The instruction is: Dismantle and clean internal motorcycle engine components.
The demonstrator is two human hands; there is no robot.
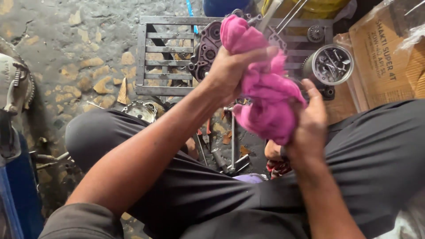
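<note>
A crumpled pink cloth (265,95) hangs between both hands above my knees. My left hand (232,71) grips its upper part, thumb over the top fold. My right hand (310,128) closes on the lower end, fingers wrapped into the fabric. Behind the cloth sits a dark metal engine casing (204,46) on a grey metal grate stand (152,53). My legs in dark trousers (380,146) fill the lower part of the view.
A round metal tin (332,65) with small parts stands at the right of the grate. A brown cardboard box (385,57) lies at far right. Hand tools (230,155) lie on the rough stone floor (79,66) between my knees. A chrome part (141,110) sits beside my left knee.
</note>
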